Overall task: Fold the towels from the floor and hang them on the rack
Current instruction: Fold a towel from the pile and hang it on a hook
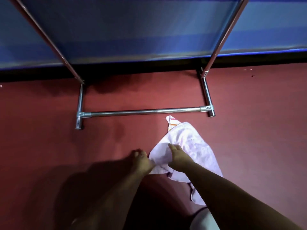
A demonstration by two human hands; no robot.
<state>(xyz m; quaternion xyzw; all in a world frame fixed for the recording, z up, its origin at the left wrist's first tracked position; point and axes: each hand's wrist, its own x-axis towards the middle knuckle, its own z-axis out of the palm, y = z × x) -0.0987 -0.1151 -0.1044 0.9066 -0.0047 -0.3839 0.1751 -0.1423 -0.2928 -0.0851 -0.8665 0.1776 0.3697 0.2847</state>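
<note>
A smooth matte red floor (49, 146) meets a blue striped wall (132, 30). On it stands a chrome tube rack (144, 111), its round crossbar low between two feet. Just in front lies a crumpled, soft lavender towel (196, 146) with an orange-striped corner. The right hand (177, 156) presses flat on the towel, fingers fairly straight. The blurred left hand (141, 161) touches its edge; its grip is unclear.

Nothing to read at the moment: the towel (196, 146), rack (144, 111) and floor (49, 146) carry no lettering.
</note>
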